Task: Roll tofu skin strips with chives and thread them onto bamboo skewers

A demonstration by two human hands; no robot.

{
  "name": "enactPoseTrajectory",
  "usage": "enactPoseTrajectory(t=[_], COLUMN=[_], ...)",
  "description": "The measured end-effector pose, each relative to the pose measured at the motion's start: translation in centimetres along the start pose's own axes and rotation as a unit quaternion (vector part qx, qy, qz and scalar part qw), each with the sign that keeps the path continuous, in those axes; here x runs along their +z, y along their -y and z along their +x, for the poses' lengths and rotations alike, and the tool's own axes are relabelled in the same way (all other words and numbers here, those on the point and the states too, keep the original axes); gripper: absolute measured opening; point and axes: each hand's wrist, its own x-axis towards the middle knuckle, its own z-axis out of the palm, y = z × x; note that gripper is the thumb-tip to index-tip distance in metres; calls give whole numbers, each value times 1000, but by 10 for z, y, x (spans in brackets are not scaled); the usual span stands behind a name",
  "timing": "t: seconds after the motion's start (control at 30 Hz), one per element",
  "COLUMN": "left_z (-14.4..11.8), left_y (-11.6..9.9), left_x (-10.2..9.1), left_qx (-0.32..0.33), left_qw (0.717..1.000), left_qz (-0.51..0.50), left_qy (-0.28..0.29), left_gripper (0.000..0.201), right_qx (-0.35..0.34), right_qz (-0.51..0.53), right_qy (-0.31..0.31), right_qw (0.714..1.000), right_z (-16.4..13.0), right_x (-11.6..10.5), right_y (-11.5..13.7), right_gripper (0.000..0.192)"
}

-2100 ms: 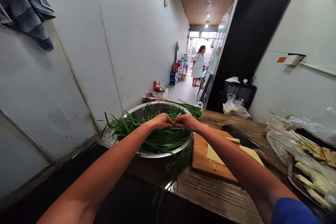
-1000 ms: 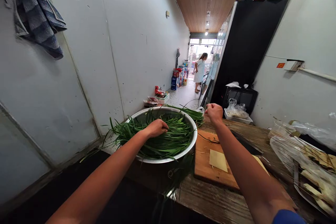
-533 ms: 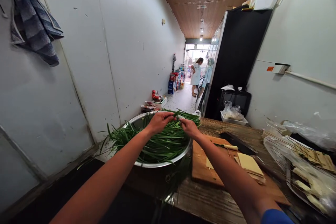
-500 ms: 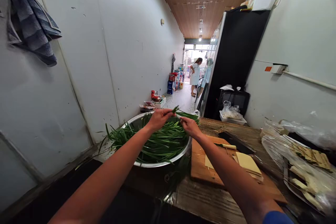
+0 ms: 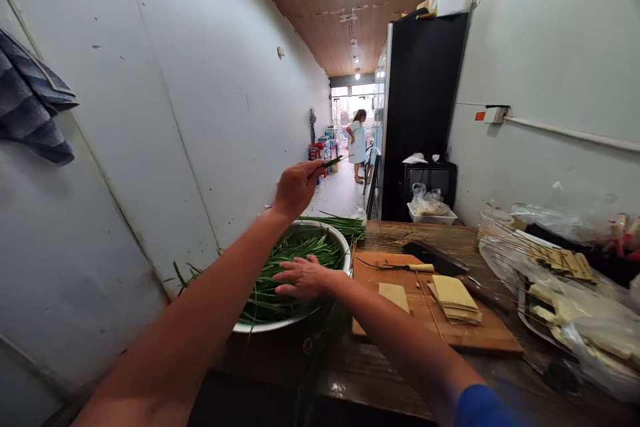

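Observation:
My left hand (image 5: 296, 188), closed and raised above the basin, pinches a small bunch of green chives (image 5: 332, 162) whose tips point right. Lower down, my right hand (image 5: 303, 277) is spread open, palm down, over the long chives (image 5: 313, 252) heaped in a round metal basin (image 5: 345, 240). Right of the basin lies a wooden cutting board (image 5: 367, 273). On it are a stack of pale yellow tofu sheets (image 5: 456, 297), a single tofu sheet (image 5: 393, 296), a roll (image 5: 421, 267) with green ends sticking out, and a thin wooden skewer (image 5: 430, 300).
A cleaver (image 5: 435, 258) lies across the board's far right side. Farther right, a metal tray (image 5: 525, 317) holds plastic-covered food beside skewered rolls (image 5: 563, 263). Behind stands a tall black cabinet (image 5: 425, 87). A person (image 5: 358, 140) stands near the far doorway.
My left hand has risen with the chives away from the basin. My right hand has come down left and opened over the heap. The view has swung right.

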Motion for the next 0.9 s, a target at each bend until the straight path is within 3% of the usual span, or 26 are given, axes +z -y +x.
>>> enactPoseTrajectory(t=[0.07,0.1,0.17,0.23,0.3,0.37,0.43,0.5,0.53,0.7,0.83,0.9], left_z=[-17,-31,-67,-105,-138,-162,-178,-186,-189,-193,-195,-197], left_y=[-43,-63,-98,-119,-126,-124,-119,-115,-113,-112,-108,-107], left_x=[-3,0,16,42,75,109,136,152,157,157,157,159], left_qx=[18,5,-26,-65,-123,-200,-299,-359,-376,-393,-405,-414], left_qw=[997,995,989,975,938,880,783,707,683,623,612,611], left_qz=[58,73,55,-23,-112,-208,-325,-408,-434,-461,-463,-461], left_qy=[41,64,136,212,303,378,438,453,452,495,497,493], left_gripper=[24,24,23,20,18,23,28,31,34,39,42,41], right_qx=[3,26,92,130,148,166,184,200,206,228,222,221], right_qz=[79,142,282,387,405,375,334,303,292,239,237,240], right_qy=[-154,-237,-387,-479,-535,-556,-551,-538,-533,-505,-473,-489], right_qw=[985,961,873,777,726,723,742,761,767,797,819,809], right_z=[-36,-60,-119,-182,-238,-278,-301,-310,-312,-315,-313,-311], right_x=[-12,-17,-21,-16,-5,10,25,37,41,47,47,48], right_y=[-10,-16,-28,-36,-38,-34,-31,-30,-30,-34,-37,-38], right_gripper=[36,34,36,40,43,47,50,53,54,52,54,58])
